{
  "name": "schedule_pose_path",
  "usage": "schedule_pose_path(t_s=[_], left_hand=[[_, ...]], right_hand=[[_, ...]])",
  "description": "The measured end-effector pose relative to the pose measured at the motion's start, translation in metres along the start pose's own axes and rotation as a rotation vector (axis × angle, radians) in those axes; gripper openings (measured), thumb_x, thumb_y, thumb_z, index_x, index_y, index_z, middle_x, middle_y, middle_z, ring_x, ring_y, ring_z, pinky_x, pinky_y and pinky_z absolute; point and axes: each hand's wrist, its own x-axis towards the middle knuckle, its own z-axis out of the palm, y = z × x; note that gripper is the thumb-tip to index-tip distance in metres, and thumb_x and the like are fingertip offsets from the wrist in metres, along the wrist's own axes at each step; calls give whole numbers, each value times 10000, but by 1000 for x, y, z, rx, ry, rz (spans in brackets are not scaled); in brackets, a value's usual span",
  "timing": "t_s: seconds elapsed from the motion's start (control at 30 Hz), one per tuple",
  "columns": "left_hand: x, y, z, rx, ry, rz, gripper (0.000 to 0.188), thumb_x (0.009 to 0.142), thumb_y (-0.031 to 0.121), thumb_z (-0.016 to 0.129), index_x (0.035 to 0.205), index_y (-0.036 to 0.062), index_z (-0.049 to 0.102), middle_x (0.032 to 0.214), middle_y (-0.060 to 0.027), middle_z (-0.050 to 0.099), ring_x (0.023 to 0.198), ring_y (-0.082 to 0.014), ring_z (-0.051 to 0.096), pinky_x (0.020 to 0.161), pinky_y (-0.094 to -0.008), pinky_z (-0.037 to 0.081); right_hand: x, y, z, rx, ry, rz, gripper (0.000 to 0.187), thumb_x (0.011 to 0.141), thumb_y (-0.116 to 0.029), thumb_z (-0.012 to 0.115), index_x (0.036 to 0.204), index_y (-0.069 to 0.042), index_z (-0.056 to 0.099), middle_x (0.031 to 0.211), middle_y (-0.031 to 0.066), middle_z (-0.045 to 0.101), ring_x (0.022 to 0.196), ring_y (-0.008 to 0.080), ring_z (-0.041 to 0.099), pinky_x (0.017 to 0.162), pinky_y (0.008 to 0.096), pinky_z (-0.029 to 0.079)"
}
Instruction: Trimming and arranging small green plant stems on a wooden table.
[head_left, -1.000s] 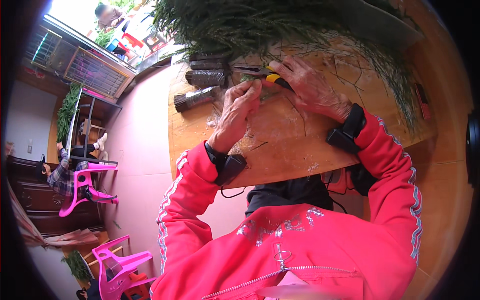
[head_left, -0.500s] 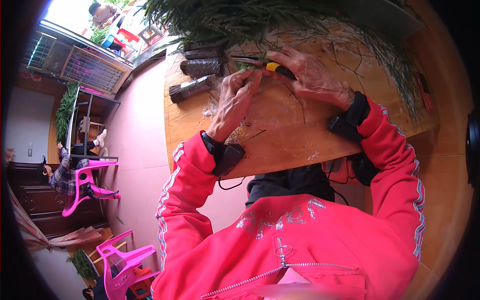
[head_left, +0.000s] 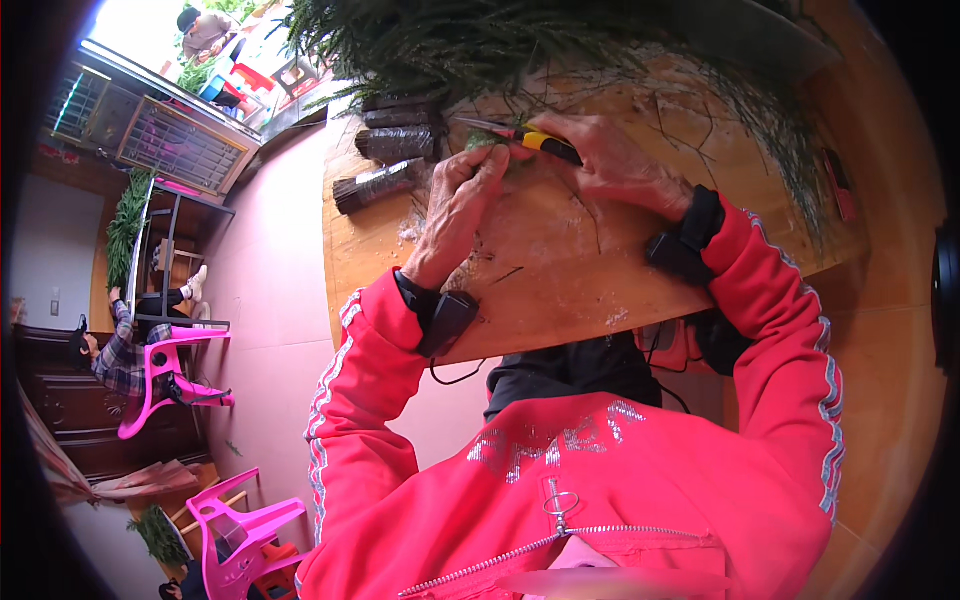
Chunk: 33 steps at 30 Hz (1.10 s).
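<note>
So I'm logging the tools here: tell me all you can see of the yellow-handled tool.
The yellow-handled tool looks like small pliers or snips: slim metal tips with red near the joint, yellow and black handles. It lies nearly flat over the wooden table, tips pointing left. The right hand holds its handles; the left hand is close beside it.

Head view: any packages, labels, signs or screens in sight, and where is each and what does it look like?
No packages, signs or screens show.
Wall plate: far left on the pale wall, small, upright, white; too small to tell if it bears anything.
Glitter patch: on the chest of the red jacket, silvery, in a row; nothing else printed shows.
</note>
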Motion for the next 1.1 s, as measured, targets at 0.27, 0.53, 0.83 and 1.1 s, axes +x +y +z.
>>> schedule_pose_path(t_s=[0.27,0.53,0.83,1.1], left_hand=[[8,-2,-1,-241,-40,-25,327,987,311,493,1000,22,646,651,69,412,605,-28,351,558,-206,280],[9,-7,-10,-431,61,117,296,1011,269,448,974,7,582,658,34,417,606,-62,369,574,-224,308],[8,-11,-12,-373,82,182,305,1017,274,433,963,4,563,696,9,480,654,-70,428,604,-221,337],[8,-4,-3,-316,32,155,335,1017,287,428,1027,-8,588,735,-15,557,705,-75,483,652,-223,384]], right_hand=[[3,7,-24,263,23,295,355,898,-157,631,1218,-32,543,912,20,606,831,108,532,763,257,440],[6,12,-55,602,-218,279,369,901,-169,630,1226,-18,544,977,14,609,874,105,541,783,256,443],[-1,-11,-34,497,-204,229,360,881,-58,603,1230,10,552,978,33,607,896,122,539,829,259,440],[1,-9,-36,355,-208,212,323,879,-23,566,1201,4,560,885,30,563,830,123,518,784,274,443]])
